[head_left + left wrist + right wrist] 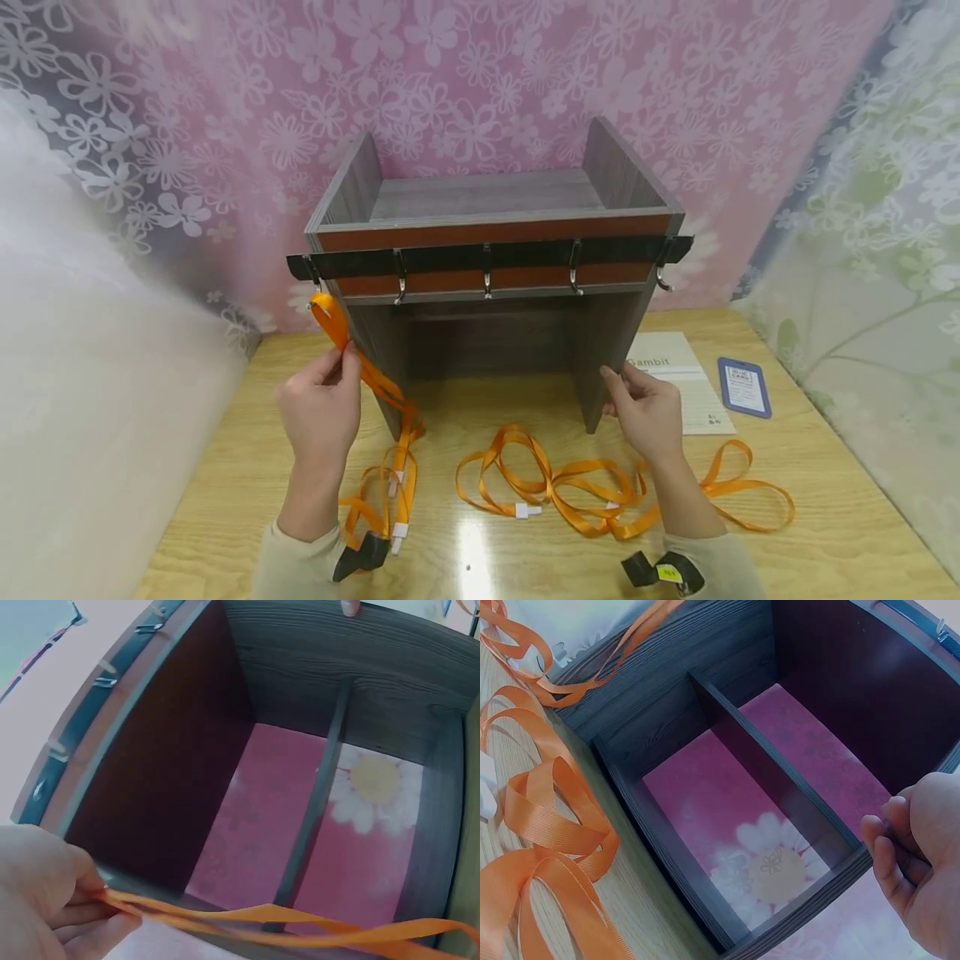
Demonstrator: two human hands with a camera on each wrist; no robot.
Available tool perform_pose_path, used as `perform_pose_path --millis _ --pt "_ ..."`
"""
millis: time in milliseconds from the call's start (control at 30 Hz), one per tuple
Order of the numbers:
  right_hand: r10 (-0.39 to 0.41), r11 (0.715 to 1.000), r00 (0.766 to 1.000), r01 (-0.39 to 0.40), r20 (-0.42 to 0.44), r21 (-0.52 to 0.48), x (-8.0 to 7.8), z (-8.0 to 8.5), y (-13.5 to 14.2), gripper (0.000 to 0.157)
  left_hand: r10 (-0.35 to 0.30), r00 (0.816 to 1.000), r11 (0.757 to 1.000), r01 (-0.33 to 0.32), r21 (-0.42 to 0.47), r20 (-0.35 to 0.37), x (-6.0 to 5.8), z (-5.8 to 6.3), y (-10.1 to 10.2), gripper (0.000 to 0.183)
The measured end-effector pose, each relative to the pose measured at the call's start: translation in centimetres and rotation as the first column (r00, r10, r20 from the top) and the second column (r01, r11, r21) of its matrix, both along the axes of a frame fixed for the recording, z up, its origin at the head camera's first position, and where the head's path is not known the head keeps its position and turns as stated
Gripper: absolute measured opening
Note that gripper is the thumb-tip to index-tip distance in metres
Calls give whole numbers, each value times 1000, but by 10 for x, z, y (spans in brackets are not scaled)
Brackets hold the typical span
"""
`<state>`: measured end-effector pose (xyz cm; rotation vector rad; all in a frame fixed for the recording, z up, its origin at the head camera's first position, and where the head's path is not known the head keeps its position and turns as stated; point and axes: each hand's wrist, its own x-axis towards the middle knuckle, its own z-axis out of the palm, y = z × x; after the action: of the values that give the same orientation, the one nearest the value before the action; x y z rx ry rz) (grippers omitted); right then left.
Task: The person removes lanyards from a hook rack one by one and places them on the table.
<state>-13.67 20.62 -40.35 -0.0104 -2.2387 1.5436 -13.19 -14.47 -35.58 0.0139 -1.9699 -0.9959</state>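
My left hand (pixel 321 404) pinches an orange lanyard (pixel 330 321) just below its upper loop. That loop is at the leftmost hook of the black hook strip (pixel 442 260); whether it hangs on the hook I cannot tell. The rest of the lanyard trails down the left side to the table, with white clips at its end. On the other side, my right hand (pixel 651 415) holds the front edge of the grey wooden shelf's (pixel 615 342) right side panel. The thumb is on the inner face, and the other fingers (pixel 889 862) are curled at the outer side.
More orange lanyards (pixel 551 479) lie in loose loops on the wooden table (pixel 225 500), partly beneath the right forearm. A notepad (pixel 686 383) and a blue-framed card holder (pixel 744 387) lie to the shelf's right. Flower-patterned covering (pixel 480 83) rises behind the shelf.
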Motion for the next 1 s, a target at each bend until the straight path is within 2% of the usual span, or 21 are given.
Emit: perform_pose_path --millis 67,167,267,400,533,667,867,1000 --pt "1 1000 1000 -1 1 0 0 -1 0 32 -49 997 998 46 50 53 5 1 -4 14" --pt "-4 1000 1000 4 -3 -7 0 -2 1 31 -131 982 987 116 114 134 11 6 -10 17" --pt "-9 1000 1000 9 -7 -18 0 -2 1 30 -174 965 982 156 106 196 16 15 -16 21" --pt "-10 1000 1000 10 -13 -19 0 -3 1 30 -192 952 981 186 48 239 25 34 -22 20" --pt "-22 1000 1000 22 -14 -16 -1 -3 1 31 -216 947 975 220 12 237 32 56 -25 17" --pt "-23 1000 1000 23 -15 -17 -2 -2 2 30 -219 952 975 224 0 216 36 75 -29 14" --pt "-2 1000 1000 2 0 -22 -2 -1 0 32 -213 961 977 207 52 176 42 99 -40 12" --pt "-12 1000 1000 12 12 -15 -1 0 -1 31 -222 968 974 214 78 113 47 111 -47 14"
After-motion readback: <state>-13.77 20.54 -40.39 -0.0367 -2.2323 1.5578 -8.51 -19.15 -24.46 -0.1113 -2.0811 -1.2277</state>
